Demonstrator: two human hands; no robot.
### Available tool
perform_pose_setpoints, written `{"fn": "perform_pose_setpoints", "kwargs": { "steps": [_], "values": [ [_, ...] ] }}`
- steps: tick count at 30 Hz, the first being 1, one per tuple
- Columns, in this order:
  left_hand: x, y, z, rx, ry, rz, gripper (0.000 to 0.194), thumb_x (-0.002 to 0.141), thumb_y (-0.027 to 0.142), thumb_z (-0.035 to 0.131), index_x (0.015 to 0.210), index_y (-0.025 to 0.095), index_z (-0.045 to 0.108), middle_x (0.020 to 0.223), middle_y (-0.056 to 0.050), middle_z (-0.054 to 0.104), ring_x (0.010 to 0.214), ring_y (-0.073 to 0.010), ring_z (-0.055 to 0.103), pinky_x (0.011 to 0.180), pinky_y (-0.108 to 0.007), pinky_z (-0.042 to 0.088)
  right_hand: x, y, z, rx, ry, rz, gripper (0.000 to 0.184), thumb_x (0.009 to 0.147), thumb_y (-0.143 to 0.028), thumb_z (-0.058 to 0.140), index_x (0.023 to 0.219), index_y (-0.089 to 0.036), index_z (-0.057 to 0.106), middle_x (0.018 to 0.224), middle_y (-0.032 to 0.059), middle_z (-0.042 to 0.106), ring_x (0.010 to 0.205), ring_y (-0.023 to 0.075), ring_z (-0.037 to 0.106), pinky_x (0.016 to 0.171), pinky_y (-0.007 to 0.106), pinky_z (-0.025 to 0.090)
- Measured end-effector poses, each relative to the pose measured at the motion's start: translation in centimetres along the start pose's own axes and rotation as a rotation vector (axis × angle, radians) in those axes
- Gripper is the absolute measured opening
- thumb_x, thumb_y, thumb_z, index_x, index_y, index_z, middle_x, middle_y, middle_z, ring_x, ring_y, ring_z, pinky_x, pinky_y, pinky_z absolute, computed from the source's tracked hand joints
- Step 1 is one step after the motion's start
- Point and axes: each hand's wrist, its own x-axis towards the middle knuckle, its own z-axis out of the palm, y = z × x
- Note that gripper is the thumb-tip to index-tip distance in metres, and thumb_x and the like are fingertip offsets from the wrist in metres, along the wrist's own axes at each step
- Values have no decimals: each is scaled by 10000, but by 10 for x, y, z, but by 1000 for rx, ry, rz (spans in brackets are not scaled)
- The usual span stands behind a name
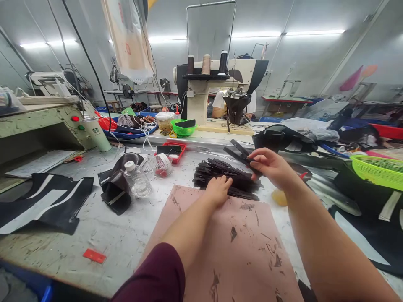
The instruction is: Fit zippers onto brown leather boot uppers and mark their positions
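Note:
A pile of narrow black strips point(220, 174) lies on the worktable just beyond a pink cutting mat point(233, 239). My left hand point(218, 189) rests on the near edge of the pile with its fingers curled over the strips. My right hand point(270, 165) is raised a little above the pile's right end, its fingers pinched on a few black strips point(239, 152) that stick out to the upper left.
A clear plastic bottle point(137, 180) lies beside dark leather pieces point(115, 186) at the left. A red tray with a phone point(170, 150), a green bowl point(182, 127) and a sewing machine point(217, 90) stand behind. A yellow-green basket point(379, 170) sits at right.

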Motion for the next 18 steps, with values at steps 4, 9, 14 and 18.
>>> {"fn": "perform_pose_setpoints", "kwargs": {
  "steps": [4, 9, 14, 18],
  "values": [
    [8, 7, -2, -90, -41, -56, 377, 862, 323, 514, 1200, 161, 472, 1197, -94, 500, 1058, -223, 509, 895, -451, 428, -63, -35, 24, -80, -187, -69, 250, 779, -423, 598, 781, -176, 635, 719, 11, 600, 416, 67, 540, 383, 185, 443],
    [8, 19, -10, -300, -45, -147, 375, 863, 313, 509, 1202, 155, 471, 1266, -108, 451, 1142, -254, 451, 960, -505, 360, -142, -74, 64, 29, -682, -198, 298, 913, -327, 431, 1004, -169, 666, 766, 62, 662, 614, 86, 616, 552, 153, 495],
    [-58, 25, -26, -662, -144, -62, 367, 938, 335, 274, 1197, 173, 478, 1202, -111, 520, 1075, -205, 504, 956, -418, 368, -168, -51, 72, 82, -723, -30, 368, 906, -366, 418, 912, -110, 683, 822, 111, 665, 801, 150, 628, 750, 257, 494],
    [-146, 13, -37, -990, -492, 124, 623, 902, 535, 126, 947, 140, 606, 849, -74, 635, 721, -154, 598, 678, -297, 478, -180, -23, 80, 60, -668, 322, 228, 875, -269, 444, 952, -156, 627, 755, 21, 616, 606, 90, 598, 635, 219, 489]
  ]
}}
